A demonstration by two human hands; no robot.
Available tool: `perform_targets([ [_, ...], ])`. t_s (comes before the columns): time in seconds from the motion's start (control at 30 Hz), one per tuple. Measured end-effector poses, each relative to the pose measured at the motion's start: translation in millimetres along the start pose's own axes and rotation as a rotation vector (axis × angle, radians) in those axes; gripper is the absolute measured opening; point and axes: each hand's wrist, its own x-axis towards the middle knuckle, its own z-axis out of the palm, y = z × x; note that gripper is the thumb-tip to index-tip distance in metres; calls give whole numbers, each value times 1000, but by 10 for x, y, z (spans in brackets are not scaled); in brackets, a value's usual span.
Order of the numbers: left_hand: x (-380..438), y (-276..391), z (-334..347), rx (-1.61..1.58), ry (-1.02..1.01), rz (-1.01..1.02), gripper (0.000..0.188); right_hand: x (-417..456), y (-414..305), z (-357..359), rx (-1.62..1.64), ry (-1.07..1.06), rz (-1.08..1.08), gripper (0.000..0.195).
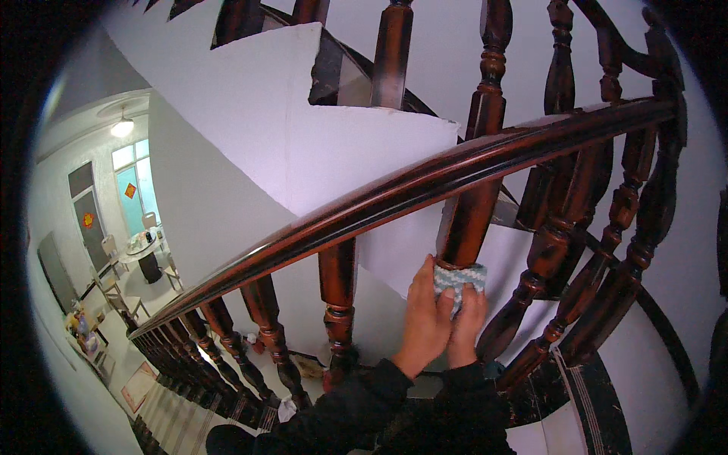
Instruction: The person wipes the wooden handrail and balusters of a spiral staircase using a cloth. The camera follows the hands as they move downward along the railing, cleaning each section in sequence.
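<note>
A light blue-green and white striped cloth (459, 275) is wrapped about the turned part of a dark reddish-brown wooden baluster (471, 224), below the handrail (398, 190). My left hand (425, 321) presses the cloth from the left, its fingers reaching up along the baluster. From the right, my right hand (467, 321) grips the same cloth, with its fingertips bent over it. Both hands are close together, thumbs near each other. The baluster's lower part is hidden behind my hands and dark sleeves.
The glossy handrail slopes down to the left over a row of balusters (273, 330). Dark stone stair treads (591, 392) curve at the lower right. A crumpled white item (286, 408) lies by the baluster feet. Far below left stands a round table (142, 244) with chairs.
</note>
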Motion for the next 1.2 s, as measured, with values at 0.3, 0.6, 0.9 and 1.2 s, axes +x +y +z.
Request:
perform_targets([
  [0.3, 143, -214, -297, -478, -257, -233, 56, -473, -174, 367, -259, 28, -206, 42],
  [0.6, -318, -220, -225, -426, -184, -264, 59, -719, 285, 95, -346, -36, -128, 45],
  [0.9, -912, -570, -291, -257, -198, -415, 50, -1099, 677, -218, -394, -117, 13, 58],
  [1.2, -1225, -840, -358, -291, -220, -367, 45, -1357, 982, -386, -518, -76, -21, 59],
])
